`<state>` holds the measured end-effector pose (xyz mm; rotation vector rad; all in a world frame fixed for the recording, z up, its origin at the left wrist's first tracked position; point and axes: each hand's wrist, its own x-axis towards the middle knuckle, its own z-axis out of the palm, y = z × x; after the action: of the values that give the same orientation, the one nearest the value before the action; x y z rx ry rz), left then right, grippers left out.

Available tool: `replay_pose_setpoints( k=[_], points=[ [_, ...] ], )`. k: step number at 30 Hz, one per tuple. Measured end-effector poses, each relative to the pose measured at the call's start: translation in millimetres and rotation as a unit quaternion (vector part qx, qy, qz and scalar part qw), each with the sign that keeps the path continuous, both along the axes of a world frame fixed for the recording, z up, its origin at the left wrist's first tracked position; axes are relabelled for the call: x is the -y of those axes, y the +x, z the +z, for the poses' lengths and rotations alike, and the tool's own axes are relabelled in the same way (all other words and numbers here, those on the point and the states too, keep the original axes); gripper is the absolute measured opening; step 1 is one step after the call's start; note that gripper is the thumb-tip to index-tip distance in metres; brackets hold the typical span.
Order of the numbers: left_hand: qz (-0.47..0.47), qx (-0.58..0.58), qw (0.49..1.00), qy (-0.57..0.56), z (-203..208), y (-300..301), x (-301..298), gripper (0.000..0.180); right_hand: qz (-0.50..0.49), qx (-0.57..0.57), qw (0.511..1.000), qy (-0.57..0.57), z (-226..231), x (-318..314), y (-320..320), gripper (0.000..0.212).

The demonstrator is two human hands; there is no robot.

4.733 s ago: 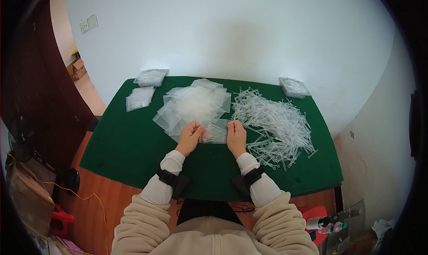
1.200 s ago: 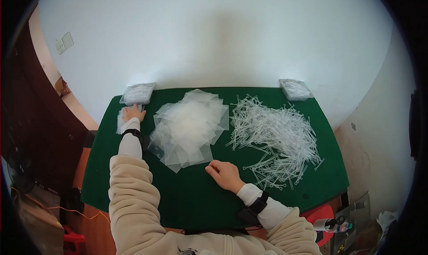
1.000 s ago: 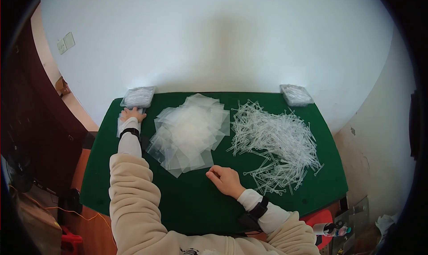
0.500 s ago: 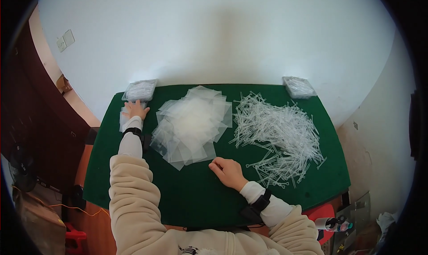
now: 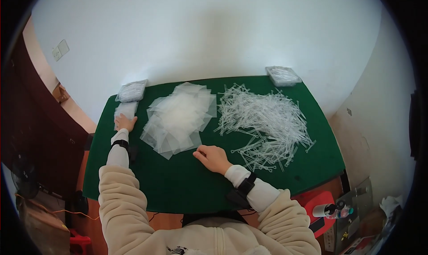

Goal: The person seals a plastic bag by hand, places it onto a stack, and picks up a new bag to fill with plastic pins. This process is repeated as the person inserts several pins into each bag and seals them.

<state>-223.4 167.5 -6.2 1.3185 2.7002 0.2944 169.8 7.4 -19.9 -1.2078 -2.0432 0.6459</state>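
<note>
The person leans over the green tabletop (image 5: 178,183), and everything is best placed from the heap of clear plastic bags (image 5: 180,116) fanned out in its middle. The left hand (image 5: 125,122) is stretched out to the left of that heap, palm down with fingers spread flat on a small stack of bags (image 5: 124,109) that looks already filled; it presses and grips nothing. Just beyond that stack, at the far edge, lies another packed bundle (image 5: 132,91). The right hand (image 5: 214,158) rests just in front of the heap's near right corner, fingers loosely curled on the cloth; I cannot tell whether it pinches anything. To the right of the heap sprawls a pile of thin white plastic strips (image 5: 265,121), with a further bundle (image 5: 282,75) behind it. This looks like setting a finished bag aside; a fresh bag and strips would come next.
</note>
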Motion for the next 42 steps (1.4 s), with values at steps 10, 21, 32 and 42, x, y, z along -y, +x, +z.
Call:
replay_pose_setpoints(
  k=[10, 21, 32, 42],
  points=[
    [-0.047, -0.077, 0.992, 0.087, -4.0, 18.4, 13.1, 0.099, -0.157, 0.098, 0.972, 0.143, 19.4, -22.3, 46.7, 0.028],
    [-0.399, -0.001, 0.875, 0.275, 9.0, 137.0, 102.0, 0.088, -0.327, 0.235, 0.892, 0.203, -15.7, -53.8, 89.1, 0.033],
    [-0.501, 0.258, 0.775, 0.286, 12.4, 257.4, 176.0, 0.065, -0.277, 0.290, 0.900, 0.169, -9.7, -27.9, 78.5, 0.013],
    [-0.572, 0.282, 0.688, 0.347, -2.0, 269.8, 170.4, 0.023, -0.160, 0.300, 0.926, 0.166, 9.4, -13.4, 90.4, 0.003]
  ],
)
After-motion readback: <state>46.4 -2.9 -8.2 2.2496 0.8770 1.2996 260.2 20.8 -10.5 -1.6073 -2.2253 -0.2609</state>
